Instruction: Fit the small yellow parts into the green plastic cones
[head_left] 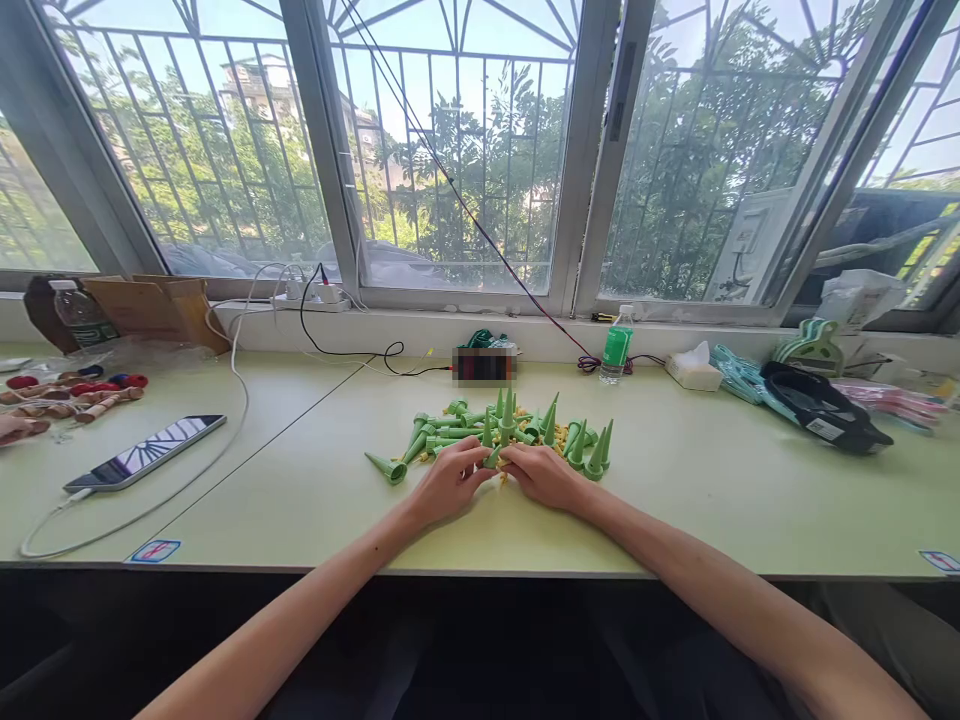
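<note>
My left hand (452, 480) is closed, with thumb and fingers pinching a green plastic spike (491, 458), mostly covered by the fingers. Close beside it, my right hand (549, 478) has its fingers curled together. What its fingertips hold is too small and hidden to tell; a bit of yellow shows between the two hands. Just beyond the hands lies a pile of hollow green cone-shaped spikes (454, 432), mixed with small yellow pieces (560, 437). Several spikes stand point up, such as an upright spike (596, 462) at the right. A single spike (387, 467) lies at the left edge.
A phone (146, 453) on a white cable lies at the left. Behind it are wooden-looking pieces (97, 402) and a cardboard box (161, 305), with another person's hand (16, 428) at the edge. A green-labelled bottle (617, 345), tissue pack (694, 368) and black cap (825, 410) stand right.
</note>
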